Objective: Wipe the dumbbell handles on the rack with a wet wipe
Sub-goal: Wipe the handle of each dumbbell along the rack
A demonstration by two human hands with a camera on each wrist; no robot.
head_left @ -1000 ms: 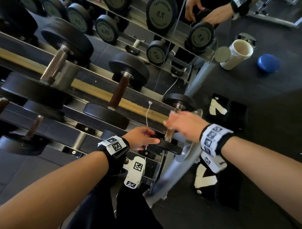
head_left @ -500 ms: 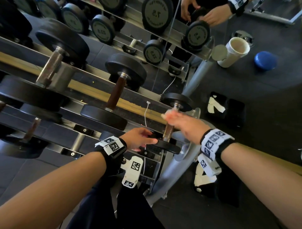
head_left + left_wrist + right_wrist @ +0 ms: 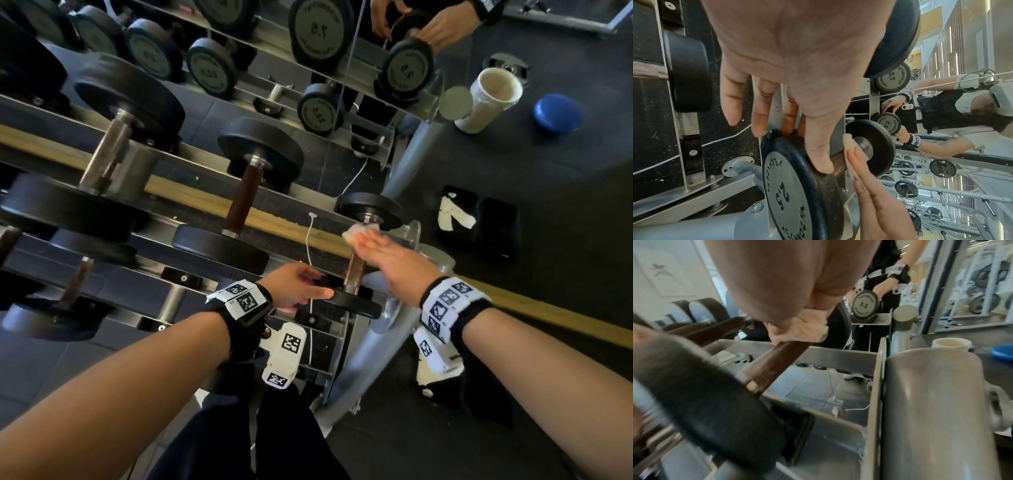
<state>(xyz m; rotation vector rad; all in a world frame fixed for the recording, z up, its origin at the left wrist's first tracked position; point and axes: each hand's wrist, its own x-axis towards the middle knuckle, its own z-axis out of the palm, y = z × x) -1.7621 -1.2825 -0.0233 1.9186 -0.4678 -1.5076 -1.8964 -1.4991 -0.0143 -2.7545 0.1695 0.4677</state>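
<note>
A small 2.5 dumbbell lies at the right end of the rack [image 3: 191, 236]. Its brown handle [image 3: 354, 270] [image 3: 781, 356] runs between a near plate [image 3: 356, 305] [image 3: 789, 186] and a far plate [image 3: 371, 207]. My left hand [image 3: 294, 286] [image 3: 797, 81] grips the near plate's rim, thumb over the top. My right hand [image 3: 380, 251] holds a white wet wipe [image 3: 359, 231] [image 3: 851, 146] [image 3: 807, 329] against the far end of the handle, its fingers stretched out along it.
Larger dumbbells [image 3: 239, 202] fill the rack to the left, with a mirror behind. The grey rack post [image 3: 931, 402] stands just right of my hands. On the dark floor beyond are a white cup [image 3: 493, 99] and a blue disc [image 3: 556, 114].
My right hand has slid the wipe along the handle away from me, toward the far plate, baring the near part of the handle. My left hand stays on the near plate.
</note>
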